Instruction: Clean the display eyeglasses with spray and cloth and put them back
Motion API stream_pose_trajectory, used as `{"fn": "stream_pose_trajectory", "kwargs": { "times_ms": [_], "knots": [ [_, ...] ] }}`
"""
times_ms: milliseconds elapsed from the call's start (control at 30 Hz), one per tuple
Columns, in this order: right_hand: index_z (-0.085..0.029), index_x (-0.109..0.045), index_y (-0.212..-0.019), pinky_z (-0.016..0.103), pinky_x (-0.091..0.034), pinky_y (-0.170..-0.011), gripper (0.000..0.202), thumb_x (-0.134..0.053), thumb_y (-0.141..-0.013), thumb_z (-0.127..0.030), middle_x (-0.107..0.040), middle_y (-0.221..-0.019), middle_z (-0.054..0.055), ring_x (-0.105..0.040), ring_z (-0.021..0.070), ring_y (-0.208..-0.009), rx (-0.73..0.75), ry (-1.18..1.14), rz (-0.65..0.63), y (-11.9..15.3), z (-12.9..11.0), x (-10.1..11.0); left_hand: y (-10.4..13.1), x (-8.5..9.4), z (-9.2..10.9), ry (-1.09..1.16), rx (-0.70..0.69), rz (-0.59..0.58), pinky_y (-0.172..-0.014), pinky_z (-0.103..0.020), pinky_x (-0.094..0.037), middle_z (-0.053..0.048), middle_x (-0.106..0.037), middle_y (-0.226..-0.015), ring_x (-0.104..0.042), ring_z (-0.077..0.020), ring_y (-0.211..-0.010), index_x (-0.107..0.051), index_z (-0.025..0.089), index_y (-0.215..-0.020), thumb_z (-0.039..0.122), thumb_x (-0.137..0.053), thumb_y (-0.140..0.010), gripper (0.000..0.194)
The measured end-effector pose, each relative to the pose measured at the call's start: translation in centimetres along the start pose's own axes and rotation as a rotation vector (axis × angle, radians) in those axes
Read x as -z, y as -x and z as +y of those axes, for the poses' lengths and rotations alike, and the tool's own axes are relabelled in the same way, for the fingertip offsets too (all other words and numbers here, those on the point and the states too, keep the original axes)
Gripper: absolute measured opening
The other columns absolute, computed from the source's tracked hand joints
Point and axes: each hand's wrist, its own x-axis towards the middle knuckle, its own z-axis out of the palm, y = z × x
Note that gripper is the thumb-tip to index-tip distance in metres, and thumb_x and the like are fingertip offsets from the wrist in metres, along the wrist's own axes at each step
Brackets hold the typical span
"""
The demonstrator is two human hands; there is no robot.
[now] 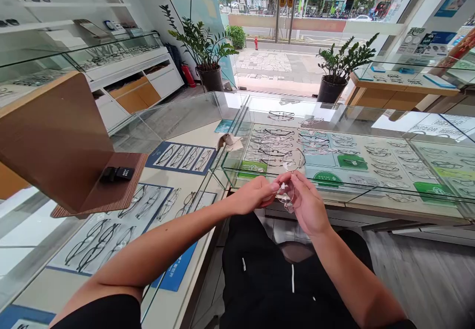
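Observation:
A pair of thin-framed glasses [285,195] is held between both hands, above my lap and close to the front edge of the glass display case. My left hand [256,193] has its fingers closed on the left side of the frame. With fingers pinched, my right hand [308,204] grips the frame near its middle. One lens hangs below the fingertips, and a thin temple arm rises above them. A crumpled cloth [229,142] lies on the glass top, left of and beyond my hands.
Glass cases [352,205] with rows of glasses stand ahead and at the left. On the left case sits a brown mirror stand [55,141] with a small black object [117,173]. Two potted plants [211,76] [331,87] stand near the glass door.

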Motion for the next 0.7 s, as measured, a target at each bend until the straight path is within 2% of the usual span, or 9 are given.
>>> {"fn": "stream_pose_trajectory", "kwargs": {
  "times_ms": [133,233,300,367,433,500,567,633,700],
  "knots": [
    [-0.025,-0.079,-0.093,0.034,-0.052,-0.093,0.026,-0.061,-0.104,-0.041,-0.073,-0.101,0.005,-0.064,0.0213,-0.1,0.02,0.022,0.01,0.2,-0.1,-0.2,-0.1,0.8,-0.2,0.03,-0.029,0.044,-0.048,-0.031,-0.023,0.0,-0.038,-0.043,-0.03,-0.0099,-0.043,-0.041,0.022,-0.047,0.079,-0.045,-0.096,0.075],
    [-0.025,-0.079,-0.092,0.036,-0.05,-0.1,0.027,-0.061,-0.105,-0.04,-0.074,-0.102,0.005,-0.063,0.022,-0.101,0.044,0.032,0.026,0.4,-0.5,0.1,-0.5,3.8,0.1,0.079,-0.148,0.221,-0.05,-0.03,-0.029,0.0,-0.043,-0.047,-0.039,-0.0128,-0.046,-0.051,0.021,-0.056,0.081,-0.038,-0.096,0.073],
    [-0.025,-0.079,-0.091,0.038,-0.05,-0.101,0.027,-0.06,-0.106,-0.039,-0.074,-0.102,0.006,-0.063,0.0225,-0.102,0.061,0.031,0.023,0.6,-0.7,0.4,-0.8,7.0,0.0,0.068,-0.277,0.469,-0.058,-0.03,-0.04,-0.001,-0.051,-0.057,-0.049,-0.0148,-0.055,-0.055,0.021,-0.067,0.072,-0.047,-0.097,0.059],
    [-0.026,-0.08,-0.092,0.039,-0.049,-0.101,0.028,-0.06,-0.106,-0.039,-0.074,-0.102,0.006,-0.063,0.0235,-0.103,0.062,0.037,0.017,0.7,-0.8,0.7,-1.0,11.0,-0.6,-0.044,-0.389,0.809,-0.071,-0.031,-0.048,-0.001,-0.056,-0.069,-0.056,-0.0162,-0.068,-0.057,0.021,-0.076,0.051,-0.059,-0.094,0.035],
    [-0.026,-0.08,-0.093,0.04,-0.049,-0.101,0.028,-0.059,-0.107,-0.039,-0.074,-0.103,0.006,-0.064,0.0242,-0.105,0.056,0.045,0.019,0.9,-0.9,1.0,-0.8,15.1,-1.9,-0.164,-0.374,1.164,-0.079,-0.03,-0.051,-0.001,-0.059,-0.08,-0.059,-0.0169,-0.077,-0.055,0.022,-0.086,0.032,-0.063,-0.089,0.013],
    [-0.026,-0.08,-0.093,0.039,-0.049,-0.102,0.027,-0.059,-0.107,-0.038,-0.074,-0.103,0.006,-0.065,0.0242,-0.107,0.051,0.045,0.025,1.0,-0.8,1.1,-0.3,18.7,-3.6,-0.249,-0.248,1.423,-0.087,-0.03,-0.052,-0.002,-0.063,-0.09,-0.06,-0.0165,-0.085,-0.052,0.022,-0.096,0.016,-0.059,-0.088,0.012],
    [-0.026,-0.079,-0.092,0.039,-0.049,-0.102,0.027,-0.059,-0.107,-0.037,-0.074,-0.102,0.006,-0.065,0.024,-0.109,0.051,0.044,0.028,1.0,-0.8,1.2,0.5,21.3,-5.4,-0.288,-0.118,1.574,-0.095,-0.031,-0.051,-0.004,-0.067,-0.102,-0.062,-0.0165,-0.093,-0.05,0.021,-0.103,0.008,-0.056,-0.088,0.021],
    [-0.026,-0.079,-0.092,0.038,-0.049,-0.102,0.027,-0.059,-0.107,-0.037,-0.074,-0.102,0.006,-0.065,0.0242,-0.109,0.051,0.047,0.031,1.0,-0.7,1.2,1.2,23.0,-7.0,-0.294,-0.052,1.642,-0.099,-0.033,-0.05,-0.007,-0.069,-0.111,-0.064,-0.0175,-0.098,-0.05,0.02,-0.109,0.006,-0.055,-0.09,0.024],
    [-0.026,-0.079,-0.092,0.038,-0.05,-0.101,0.027,-0.059,-0.107,-0.038,-0.073,-0.102,0.006,-0.065,0.0243,-0.108,0.05,0.052,0.034,1.0,-0.7,1.2,1.8,23.9,-8.1,-0.302,-0.01,1.675,-0.099,-0.035,-0.05,-0.009,-0.07,-0.117,-0.065,-0.0186,-0.101,-0.05,0.019,-0.112,0.006,-0.056,-0.091,0.026]
  ]
}}
